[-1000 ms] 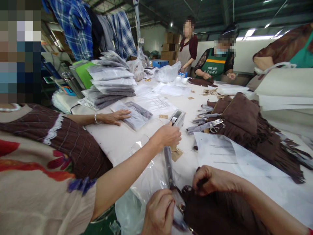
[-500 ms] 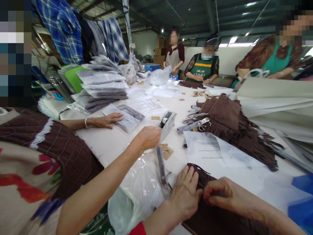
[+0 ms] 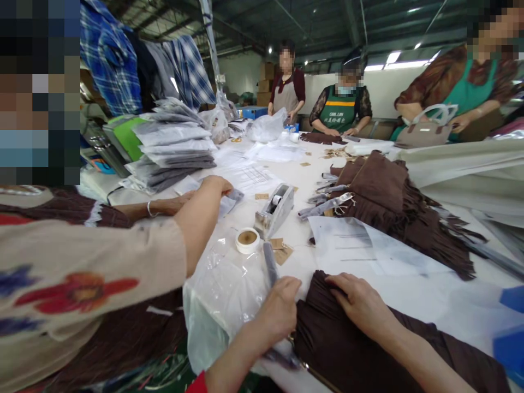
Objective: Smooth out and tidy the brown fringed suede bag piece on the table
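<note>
A dark brown soft bag (image 3: 347, 349) with a brass-coloured zip along its near left edge lies in front of me. My left hand (image 3: 280, 305) is closed at the bag's left edge, just above the zip; the fingertips are hidden. With fingers bent over the top edge, my right hand (image 3: 360, 300) grips gathered brown fabric. A grey wrapped strap (image 3: 270, 262) runs behind my left hand. Beyond it are a clear plastic bag (image 3: 229, 284), a tape dispenser (image 3: 275, 210) and a brown paper tag (image 3: 281, 251).
A pile of brown fringed bags (image 3: 376, 191) lies right, beside printed plastic sleeves (image 3: 344, 240). A tape roll (image 3: 248, 240) sits by the dispenser. At left, a co-worker's arm (image 3: 204, 218) reaches over packed garments. Stacked grey packets (image 3: 172, 142) stand behind. Several people work across the table.
My left hand has gone from flat on the brown bag to closed at its left edge. My right hand has moved slightly up and left. The co-worker's arm has left the dispenser, baring the tape roll.
</note>
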Action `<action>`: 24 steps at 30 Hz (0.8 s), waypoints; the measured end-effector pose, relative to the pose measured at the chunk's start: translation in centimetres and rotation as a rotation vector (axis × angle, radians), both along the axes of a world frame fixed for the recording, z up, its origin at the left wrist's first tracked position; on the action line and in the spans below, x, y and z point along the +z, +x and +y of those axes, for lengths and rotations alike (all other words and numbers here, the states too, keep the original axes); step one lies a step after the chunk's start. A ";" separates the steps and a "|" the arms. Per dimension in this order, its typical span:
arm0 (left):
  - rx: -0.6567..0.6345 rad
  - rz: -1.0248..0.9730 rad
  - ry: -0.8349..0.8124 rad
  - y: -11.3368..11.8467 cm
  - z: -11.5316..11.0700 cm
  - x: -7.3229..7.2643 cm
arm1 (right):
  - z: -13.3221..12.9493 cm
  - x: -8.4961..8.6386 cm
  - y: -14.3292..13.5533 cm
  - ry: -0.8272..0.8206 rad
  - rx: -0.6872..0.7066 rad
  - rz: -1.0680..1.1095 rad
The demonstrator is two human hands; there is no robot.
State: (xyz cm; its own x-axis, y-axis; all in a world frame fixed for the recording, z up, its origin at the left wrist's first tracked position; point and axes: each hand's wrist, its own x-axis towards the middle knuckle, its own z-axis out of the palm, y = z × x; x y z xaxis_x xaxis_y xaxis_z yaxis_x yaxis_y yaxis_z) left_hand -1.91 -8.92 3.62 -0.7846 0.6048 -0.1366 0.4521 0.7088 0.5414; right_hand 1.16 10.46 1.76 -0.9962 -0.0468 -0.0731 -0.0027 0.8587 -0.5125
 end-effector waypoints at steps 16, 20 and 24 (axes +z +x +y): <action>-0.322 -0.144 -0.367 -2.2 0.3 2.8 | -0.5 -1.0 2.4 0.049 0.074 0.328; -0.256 -0.220 -0.300 -2.1 0.3 2.5 | -0.6 -1.2 2.6 -0.004 0.051 0.319; -0.176 -0.299 -0.211 -1.7 0.3 2.4 | -0.8 -1.4 2.8 -0.010 0.045 0.354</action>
